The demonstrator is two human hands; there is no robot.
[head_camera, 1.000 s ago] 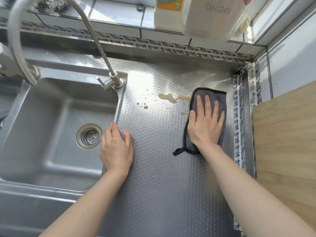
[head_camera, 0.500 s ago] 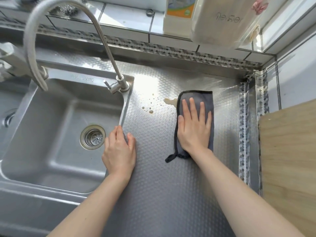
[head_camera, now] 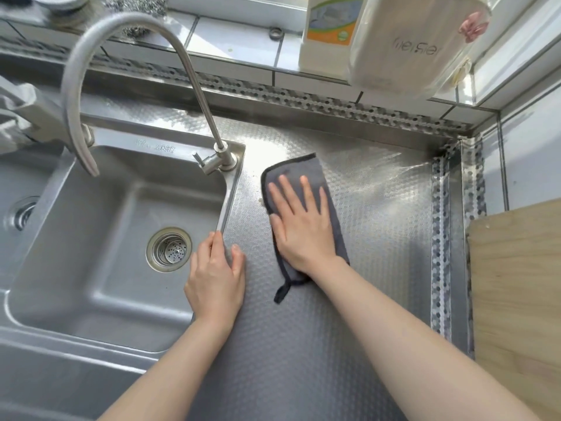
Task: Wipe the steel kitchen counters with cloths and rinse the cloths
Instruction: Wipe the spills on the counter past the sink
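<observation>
A dark grey cloth point(head_camera: 306, 168) with a black hem lies flat on the embossed steel counter point(head_camera: 379, 238), just right of the sink's corner. My right hand point(head_camera: 303, 229) presses down on it, palm flat and fingers spread, covering most of the cloth. A small loop of the cloth sticks out near my wrist. My left hand point(head_camera: 217, 278) rests on the counter beside the sink point(head_camera: 100, 238), fingertips on its right rim, holding nothing. No beige spill shows on the counter around the cloth.
A tall curved faucet point(head_camera: 194, 77) rises from the sink's back right corner, with the drain strainer point(head_camera: 168, 249) below. A wooden board point(head_camera: 516, 299) lies at the right edge. A white bottle point(head_camera: 329, 28) and a plastic bag point(head_camera: 403, 47) stand on the tiled ledge behind.
My right hand slid the cloth leftward across the counter, over the beige spill and droplets, toward the sink rim. My left hand stayed on the rim.
</observation>
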